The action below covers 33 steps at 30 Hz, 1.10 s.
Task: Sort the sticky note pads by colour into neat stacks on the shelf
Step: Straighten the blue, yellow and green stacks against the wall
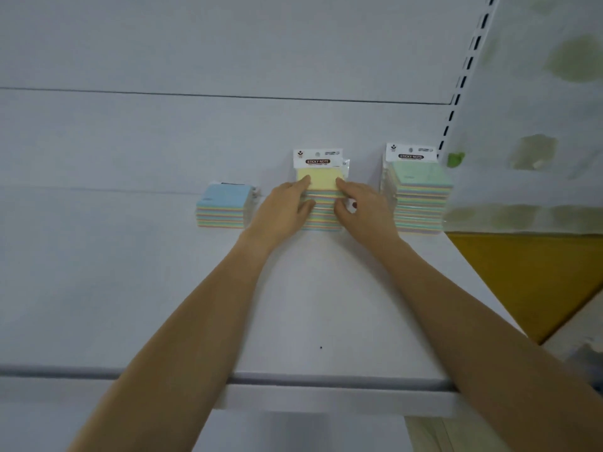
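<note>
Three stacks sit at the back of the white shelf [326, 305], against the rear panel. Both hands are on the middle one, the yellow-topped stack [321, 203]: the left hand [280, 212] clamps its 9 o'clock side, fingers on top and thumb on the front edge, while the right hand [362, 208] grips the 3 o'clock side likewise. The blue-topped stack [223, 205] lies apart at 9 o'clock, lower; the green-topped stack [419, 197] stands at 3 o'clock, taller.
</note>
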Available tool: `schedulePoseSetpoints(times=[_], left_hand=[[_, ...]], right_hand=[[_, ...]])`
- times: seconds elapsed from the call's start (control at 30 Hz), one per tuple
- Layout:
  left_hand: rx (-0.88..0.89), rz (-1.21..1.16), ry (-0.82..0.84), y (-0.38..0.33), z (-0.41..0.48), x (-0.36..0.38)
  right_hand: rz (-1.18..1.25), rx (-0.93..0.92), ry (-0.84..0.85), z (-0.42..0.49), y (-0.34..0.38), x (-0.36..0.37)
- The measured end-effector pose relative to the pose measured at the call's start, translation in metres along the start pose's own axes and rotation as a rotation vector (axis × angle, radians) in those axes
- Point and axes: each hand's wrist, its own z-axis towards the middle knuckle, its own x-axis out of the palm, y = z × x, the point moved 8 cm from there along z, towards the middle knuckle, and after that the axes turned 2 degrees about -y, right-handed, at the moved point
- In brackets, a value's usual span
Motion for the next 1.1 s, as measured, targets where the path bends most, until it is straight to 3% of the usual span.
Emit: schedulePoseSetpoints(times=[0.77,1.1], left_hand=[[-0.077,-0.254,-0.150,0.010,0.002,-0.003],[-0.072,-0.347,-0.134,0.013,-0.002,-0.005]], right_hand=[[0.250,0.194,-0.080,0.000,-0.016,-0.006],[0.162,0.151,0.054,-0.005,-0.012,0.004]])
